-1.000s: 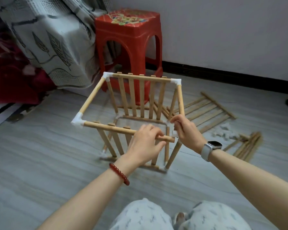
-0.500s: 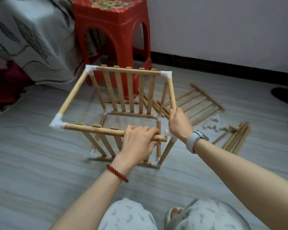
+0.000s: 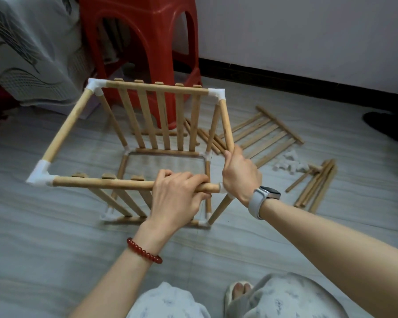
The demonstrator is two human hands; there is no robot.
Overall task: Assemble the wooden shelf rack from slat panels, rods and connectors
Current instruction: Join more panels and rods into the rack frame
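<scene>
A box-shaped wooden rack frame [image 3: 69, 125] stands on the floor, its rods joined by white corner connectors [image 3: 39, 174]. A slat panel [image 3: 161, 115] forms its far side and another its near side. My left hand [image 3: 177, 198] grips the near top rod [image 3: 101, 182] close to its right end. My right hand [image 3: 240, 174] is wrapped around the near right corner, where the right top rod [image 3: 226, 125] meets a white connector mostly hidden under my palm. The near rod's tip shows bare just left of that connector.
A loose slat panel [image 3: 265, 134] lies flat on the floor to the right, with white connectors [image 3: 290, 164] and a bundle of spare rods [image 3: 315, 182] beside it. A red plastic stool [image 3: 138, 42] stands behind the frame, patterned fabric [image 3: 28, 49] at far left, the wall behind.
The view has drawn closer and tilted down. Both hands keep their grips at the near right corner; my right hand has slid slightly up along the right rod.
</scene>
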